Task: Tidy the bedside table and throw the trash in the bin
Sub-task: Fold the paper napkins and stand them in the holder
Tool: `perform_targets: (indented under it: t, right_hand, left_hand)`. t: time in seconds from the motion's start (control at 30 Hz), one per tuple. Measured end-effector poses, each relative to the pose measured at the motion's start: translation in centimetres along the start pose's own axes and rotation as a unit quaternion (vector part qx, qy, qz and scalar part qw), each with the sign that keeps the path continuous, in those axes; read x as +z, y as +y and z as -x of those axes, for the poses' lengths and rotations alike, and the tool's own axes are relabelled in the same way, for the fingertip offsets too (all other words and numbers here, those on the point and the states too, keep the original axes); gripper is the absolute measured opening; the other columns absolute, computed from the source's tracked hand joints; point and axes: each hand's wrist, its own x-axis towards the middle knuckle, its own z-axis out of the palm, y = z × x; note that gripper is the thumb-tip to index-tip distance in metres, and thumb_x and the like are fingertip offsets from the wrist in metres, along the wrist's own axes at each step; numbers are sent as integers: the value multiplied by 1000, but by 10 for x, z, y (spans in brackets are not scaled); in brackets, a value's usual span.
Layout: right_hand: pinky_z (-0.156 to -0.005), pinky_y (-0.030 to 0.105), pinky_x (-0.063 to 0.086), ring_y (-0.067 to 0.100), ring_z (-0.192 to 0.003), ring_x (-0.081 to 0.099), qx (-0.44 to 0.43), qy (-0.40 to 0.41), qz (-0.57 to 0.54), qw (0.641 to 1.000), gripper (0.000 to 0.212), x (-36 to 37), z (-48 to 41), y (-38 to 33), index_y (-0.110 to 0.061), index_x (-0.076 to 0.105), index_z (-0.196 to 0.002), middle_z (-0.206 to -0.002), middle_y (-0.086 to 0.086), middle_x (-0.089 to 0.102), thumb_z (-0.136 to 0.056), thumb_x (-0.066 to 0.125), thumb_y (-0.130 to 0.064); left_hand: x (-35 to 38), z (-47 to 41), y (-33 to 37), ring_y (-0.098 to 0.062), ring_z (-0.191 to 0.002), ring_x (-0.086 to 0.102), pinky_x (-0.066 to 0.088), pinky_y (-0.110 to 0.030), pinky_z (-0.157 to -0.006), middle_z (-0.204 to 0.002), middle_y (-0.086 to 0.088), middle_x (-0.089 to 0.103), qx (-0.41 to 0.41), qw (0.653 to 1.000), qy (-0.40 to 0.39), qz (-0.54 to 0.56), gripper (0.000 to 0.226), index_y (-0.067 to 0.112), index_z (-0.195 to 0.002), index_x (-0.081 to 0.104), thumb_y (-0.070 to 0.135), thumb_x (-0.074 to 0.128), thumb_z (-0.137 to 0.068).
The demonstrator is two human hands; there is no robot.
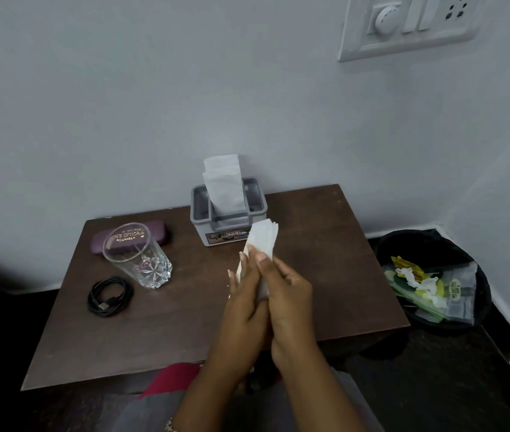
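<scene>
Grip: left hand [245, 296] and right hand [289, 294] clamped together on tissues [263, 236].
Risk: loose sheets could slip, missing bin [415, 237].

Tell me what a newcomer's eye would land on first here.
The left hand and right hand together hold a folded stack of white tissues over the dark brown wooden table, just in front of a grey plastic tissue box. A clear cut-glass tumbler stands at the table's left; a black round bin holding wrappers sits on the floor at right.
</scene>
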Motion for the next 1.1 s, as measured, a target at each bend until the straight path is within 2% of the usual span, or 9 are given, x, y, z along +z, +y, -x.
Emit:
perform_targets:
  t: [0.07, 0.13, 0.23, 0.33, 0.4, 0.53, 0.63, 0.8, 1.1]
  right_hand:
    - [-84, 36, 57, 17, -85, 73, 22, 14, -7, 1000, 11, -2, -2, -2, -20, 75, -88, -85, 2, 77, -87, 64, -19]
    - [-84, 40, 57, 23, -85, 73, 39, 30, -21, 999, 14, -4, -6, -3, -19, 75, -82, -83, 5, 76, -87, 63, -14]
    - [-80, 43, 56, 26, -80, 71, 58, 52, -23, 997, 15, -8, -11, -2, -16, 73, -81, -78, 6, 76, -88, 61, -11]
    - [-64, 34, 55, 19, -67, 68, 96, 30, -15, 995, 10, -13, -14, -5, -15, 71, -86, -71, 1, 74, -88, 61, -17]
    - [-61, 30, 52, 18, -68, 67, 131, 1, 14, 991, 11, -17, -15, -8, -19, 67, -83, -75, 1, 73, -89, 60, -23]
    - [-71, 33, 54, 24, -86, 70, 162, -77, 81, 980, 16, -17, -14, -5, -16, 69, -93, -91, 5, 75, -89, 59, -28]
    - [-82, 37, 54, 24, -91, 70, 162, -98, 107, 976, 19, -12, -11, -2, -17, 71, -96, -95, 4, 75, -90, 59, -30]
    - [-71, 31, 54, 19, -80, 70, 153, -110, 128, 974, 23, -11, -12, 1, -18, 69, -94, -90, 4, 75, -92, 54, -35]
    - [-74, 21, 57, 10, -88, 71, 137, -199, 207, 948, 33, -12, -7, 5, -16, 67, -108, -100, -1, 74, -77, 76, -23]
  left_hand:
    - [1, 2, -5, -12, -147, -10, -13, -8, -111, -157, 17, 5, -13, 999, -36, 5, 75, 42, -142, -1, 42, 33, -76]
    - [1, 6, -8, -11, -147, -11, -3, -21, -118, -156, 26, 1, -30, 994, -58, 83, 84, 48, -142, -6, 38, 41, -73]
    - [-2, 5, 0, 2, -142, 22, 35, -16, -105, -156, 22, 15, -21, 980, -20, 198, 87, 40, -146, 13, 19, 53, -72]
    - [-12, -2, 10, 1, -117, 55, 49, -13, -81, -144, 6, 44, -49, 949, 126, 287, 76, 23, -143, 27, 12, 64, -78]
    - [-24, -5, 9, -6, -109, 61, 53, -19, -81, -136, 1, 54, -138, 931, 169, 293, 61, 21, -139, 38, 30, 64, -85]
    - [-39, -1, 9, -26, -104, 68, 49, -45, -90, -111, -11, 71, -266, 883, 34, 385, 51, 14, -114, 65, 51, 51, -82]
    - [-40, -3, 10, -28, -90, 71, 54, -42, -83, -101, -15, 74, -260, 894, 57, 360, 37, 8, -100, 70, 38, 55, -85]
    - [-39, -7, 6, -29, -84, 68, 54, -42, -81, -98, -19, 73, -248, 900, 145, 328, 26, 5, -96, 71, 26, 61, -84]
    - [-41, -11, 4, -12, -65, 70, 58, -26, -59, -75, -1, 76, -187, 908, 204, 316, 11, 14, -87, 69, 18, 59, -87]
